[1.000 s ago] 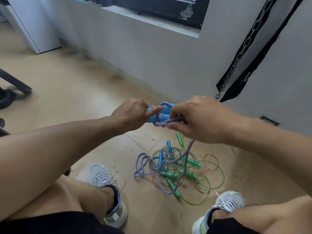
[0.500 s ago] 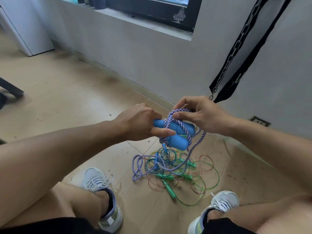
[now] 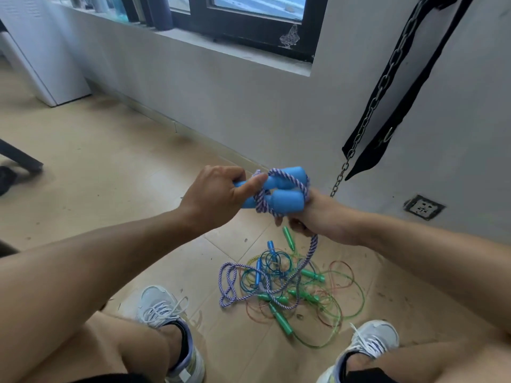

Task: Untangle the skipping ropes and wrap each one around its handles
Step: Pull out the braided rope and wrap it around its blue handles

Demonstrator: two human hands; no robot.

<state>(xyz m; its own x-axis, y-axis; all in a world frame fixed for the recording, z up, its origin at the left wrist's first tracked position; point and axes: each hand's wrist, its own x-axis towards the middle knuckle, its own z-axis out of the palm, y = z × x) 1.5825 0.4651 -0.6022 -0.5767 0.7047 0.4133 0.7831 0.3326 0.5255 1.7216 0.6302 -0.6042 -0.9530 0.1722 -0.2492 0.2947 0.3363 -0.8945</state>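
Beige floor tiles run up to a grey wall under a dark-framed window, and we sit with our knees apart, working just above the floor. At the centre of our view we hold the blue handles [image 3: 279, 193], two fat foam grips lying side by side, with the purple-and-white rope [image 3: 304, 258] crossing over and around them in a few turns. Our left hand [image 3: 218, 194] is clenched round the handles' left ends, thumb pressed along the top one. Our right hand [image 3: 320, 219], at about 4 o'clock from the handles, has its fingers curled on the rope just below the bundle, pinching it as it leads down. From there the rope drops to 6 o'clock, where its slack lies looped on the floor [image 3: 110, 175] and threads through the tangle of thin ropes [image 3: 298, 288], green, blue and reddish, with their green and blue handles. Our grey shoes [image 3: 166, 308] flank the pile, and at 2 o'clock a chain with black straps [image 3: 373, 106] hangs against the wall.

We judge the wrapping only begun. The risk is that pulling in more slack drags the thin ropes up with it, since the purple rope runs among them; a loose turn could also slip off the handles' rounded ends.
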